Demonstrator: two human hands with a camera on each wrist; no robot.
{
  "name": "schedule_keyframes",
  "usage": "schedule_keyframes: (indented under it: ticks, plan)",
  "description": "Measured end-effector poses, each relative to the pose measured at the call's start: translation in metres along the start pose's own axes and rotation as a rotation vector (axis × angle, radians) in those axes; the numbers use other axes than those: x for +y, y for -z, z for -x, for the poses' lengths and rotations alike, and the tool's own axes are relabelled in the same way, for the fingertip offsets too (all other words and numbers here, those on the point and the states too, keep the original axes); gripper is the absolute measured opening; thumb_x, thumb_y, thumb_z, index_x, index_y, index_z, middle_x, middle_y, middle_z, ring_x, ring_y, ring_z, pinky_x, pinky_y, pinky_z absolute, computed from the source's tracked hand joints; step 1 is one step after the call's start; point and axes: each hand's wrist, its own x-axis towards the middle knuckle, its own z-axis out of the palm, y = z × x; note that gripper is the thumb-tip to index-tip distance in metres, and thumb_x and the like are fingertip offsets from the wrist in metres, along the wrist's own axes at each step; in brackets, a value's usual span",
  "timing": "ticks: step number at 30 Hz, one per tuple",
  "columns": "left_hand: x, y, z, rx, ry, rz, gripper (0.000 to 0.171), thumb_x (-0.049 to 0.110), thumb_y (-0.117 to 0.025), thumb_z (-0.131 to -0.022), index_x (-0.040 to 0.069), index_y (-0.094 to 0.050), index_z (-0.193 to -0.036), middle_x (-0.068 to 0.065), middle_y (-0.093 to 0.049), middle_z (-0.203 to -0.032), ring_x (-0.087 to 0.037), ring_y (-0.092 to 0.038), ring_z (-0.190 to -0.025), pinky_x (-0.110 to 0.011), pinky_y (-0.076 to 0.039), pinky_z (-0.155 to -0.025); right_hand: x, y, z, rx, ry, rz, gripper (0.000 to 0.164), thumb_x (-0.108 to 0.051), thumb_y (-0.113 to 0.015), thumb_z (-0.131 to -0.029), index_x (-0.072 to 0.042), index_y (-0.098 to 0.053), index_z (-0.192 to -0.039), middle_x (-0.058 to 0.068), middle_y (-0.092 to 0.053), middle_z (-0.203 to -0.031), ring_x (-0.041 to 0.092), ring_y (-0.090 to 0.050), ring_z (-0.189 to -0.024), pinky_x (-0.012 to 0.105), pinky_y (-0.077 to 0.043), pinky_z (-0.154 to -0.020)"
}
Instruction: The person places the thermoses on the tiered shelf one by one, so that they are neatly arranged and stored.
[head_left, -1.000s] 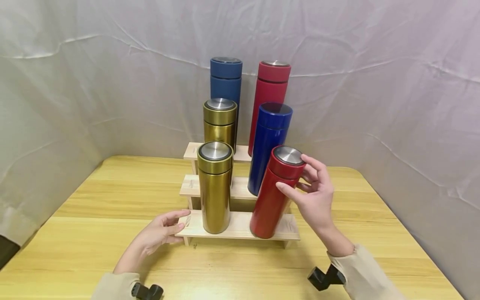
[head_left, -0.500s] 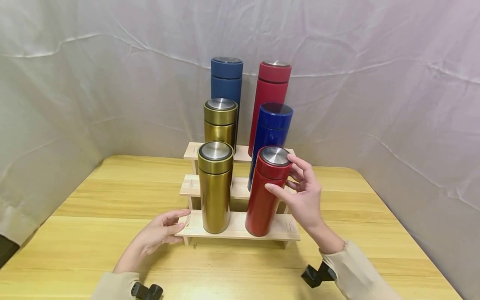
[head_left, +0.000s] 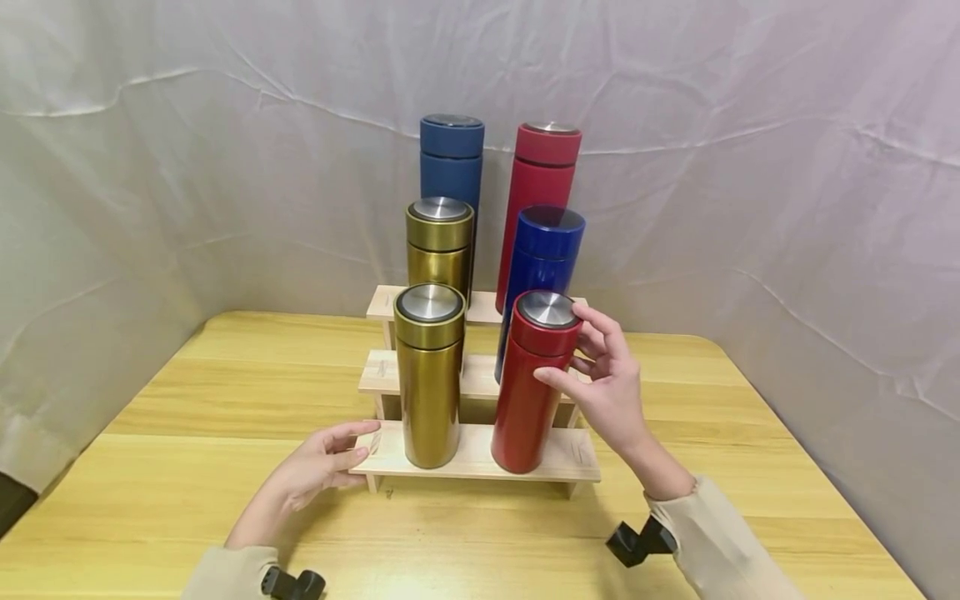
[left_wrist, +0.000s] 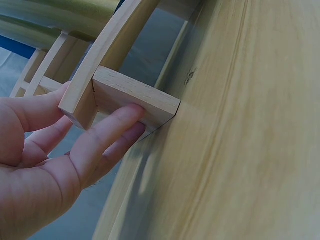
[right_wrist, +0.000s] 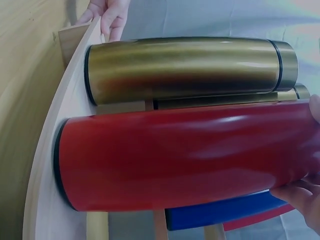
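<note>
A red thermos (head_left: 534,392) with a steel-topped lid stands near the right end of the lowest step of a wooden stand (head_left: 476,442). My right hand (head_left: 611,387) grips it near the lid, thumb in front and fingers round the right side. In the right wrist view the dark base of the red thermos (right_wrist: 185,157) meets the step. At the stand's left end my left hand (head_left: 318,467) holds the lowest step. The left wrist view has that hand's fingers (left_wrist: 107,130) against the step's end and leg. A gold thermos (head_left: 430,392) stands left of the red one.
On the middle step stand another gold thermos (head_left: 439,242) and a shiny blue thermos (head_left: 546,250), partly hidden by the front ones. A matte blue thermos (head_left: 452,158) and a matte red thermos (head_left: 543,179) occupy the top step. A wood-grain table (head_left: 187,433) carries the stand; grey cloth (head_left: 300,167) hangs behind.
My right hand has brought the red thermos leftward and from a tilt to nearly upright on the lowest step. My left hand has stayed on the stand.
</note>
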Motion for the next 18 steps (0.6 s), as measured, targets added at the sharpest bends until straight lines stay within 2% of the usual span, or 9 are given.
schedule_keyframes:
  ticks: [5,12,15,18]
  plan:
    - [0.000,0.001,0.001,0.002,-0.001,-0.007,0.057,0.008,-0.055,-0.088,-0.013,-0.025,-0.132,-0.018,-0.046,-0.108,-0.022,-0.056,-0.091,-0.045,-0.047,-0.084,0.001,0.001,0.001,-0.027,0.020,0.002,0.072,0.018,-0.071,-0.062,0.008,-0.037,-0.124,0.005,-0.053,-0.120,0.017,-0.056,-0.099,0.026,-0.050,-0.079]
    - [-0.001,0.000,0.002,0.010,0.004,-0.015,0.057,0.010,-0.055,-0.088,-0.013,-0.026,-0.132,-0.019,-0.046,-0.110,-0.021,-0.056,-0.090,-0.046,-0.047,-0.084,0.001,0.003,0.005,-0.061,0.023,0.058,0.077,0.012,-0.071,-0.067,0.003,-0.033,-0.133,0.009,-0.053,-0.119,0.020,-0.053,-0.104,0.026,-0.049,-0.081]
    - [0.002,-0.001,0.002,0.007,0.000,-0.034,0.054,0.007,-0.053,-0.089,-0.013,-0.026,-0.131,-0.020,-0.046,-0.110,-0.021,-0.056,-0.090,-0.045,-0.048,-0.083,-0.001,0.006,0.008,-0.064,0.023,0.086,0.074,0.006,-0.070,-0.071,0.004,-0.030,-0.133,0.011,-0.051,-0.122,0.020,-0.050,-0.107,0.026,-0.048,-0.084]
    - [0.005,-0.003,0.003,0.009,-0.015,-0.098,0.051,0.003,-0.051,-0.089,-0.015,-0.026,-0.130,-0.025,-0.046,-0.110,-0.024,-0.056,-0.090,-0.044,-0.049,-0.081,-0.005,0.009,0.012,-0.050,0.030,0.135,0.065,0.010,-0.067,-0.073,0.009,-0.033,-0.129,0.013,-0.052,-0.119,0.019,-0.050,-0.107,0.027,-0.048,-0.084]
